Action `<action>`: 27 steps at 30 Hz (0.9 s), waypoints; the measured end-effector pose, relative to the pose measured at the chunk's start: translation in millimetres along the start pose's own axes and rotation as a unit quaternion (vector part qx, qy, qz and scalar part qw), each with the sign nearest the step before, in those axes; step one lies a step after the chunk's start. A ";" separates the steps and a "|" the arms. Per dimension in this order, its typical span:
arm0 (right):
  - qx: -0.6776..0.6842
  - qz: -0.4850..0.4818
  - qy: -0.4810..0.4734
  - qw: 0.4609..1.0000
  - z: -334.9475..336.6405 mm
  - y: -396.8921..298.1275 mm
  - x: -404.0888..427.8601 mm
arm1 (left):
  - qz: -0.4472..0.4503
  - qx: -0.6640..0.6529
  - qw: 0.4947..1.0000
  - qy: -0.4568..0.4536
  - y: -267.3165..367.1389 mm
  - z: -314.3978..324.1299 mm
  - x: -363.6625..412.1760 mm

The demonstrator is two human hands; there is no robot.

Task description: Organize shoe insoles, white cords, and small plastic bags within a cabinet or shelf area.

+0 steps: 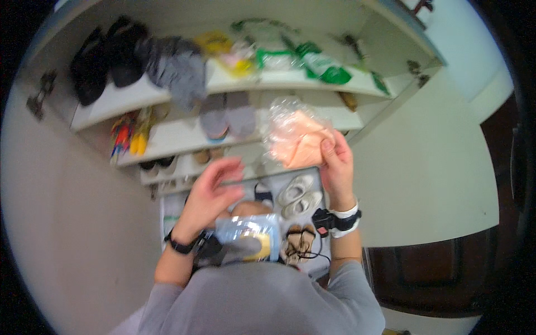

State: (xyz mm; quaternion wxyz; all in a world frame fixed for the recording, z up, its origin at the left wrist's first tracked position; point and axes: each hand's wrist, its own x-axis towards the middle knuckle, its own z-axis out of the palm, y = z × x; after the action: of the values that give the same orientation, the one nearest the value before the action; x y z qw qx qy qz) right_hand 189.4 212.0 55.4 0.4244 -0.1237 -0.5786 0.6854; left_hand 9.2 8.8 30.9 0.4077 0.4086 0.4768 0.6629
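My right hand (337, 161) pinches a peach-coloured folded item in a clear plastic wrapper (301, 140), held up before the cabinet shelves. To its left, my left hand (215, 192) hangs in the air with fingers curled and apart, holding nothing. A light blue plastic package with a yellow patch (255, 236) lies near my body, below the hands. Beneath the right hand are a pair of white shoes (298, 196) and a pair of tan sandals (299, 243). A pair of grey slippers or insoles (227, 115) rests on the middle shelf. The picture is blurred.
Black caps or bags (125, 52), a grey cloth (178, 69) and green-and-white plastic packages (324, 69) occupy the top shelf (234, 81). Colourful items (122, 136) are at the left of the middle shelf. An open cabinet door (423, 167) stands at right, another panel (88, 209) at left.
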 end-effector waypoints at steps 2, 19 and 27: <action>-0.006 0.003 -0.009 1.000 23.3 25.4 -28.7 | 0.032 0.024 0.999 -0.007 1.0 10.3 11.1; 0.153 0.069 0.117 0.979 67.5 69.5 -69.5 | 0.011 -0.019 0.996 0.088 -23.4 -7.0 -31.3; 0.236 0.092 0.118 0.960 72.1 72.3 -64.8 | -0.039 -0.003 0.998 0.050 -35.7 -19.9 -27.5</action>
State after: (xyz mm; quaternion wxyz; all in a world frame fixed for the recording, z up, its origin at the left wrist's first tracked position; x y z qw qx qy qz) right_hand 149.5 117.6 -8.7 0.4417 -0.1528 -0.3326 0.8191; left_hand 5.3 -15.2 -11.9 0.4105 0.3544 0.5101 0.6676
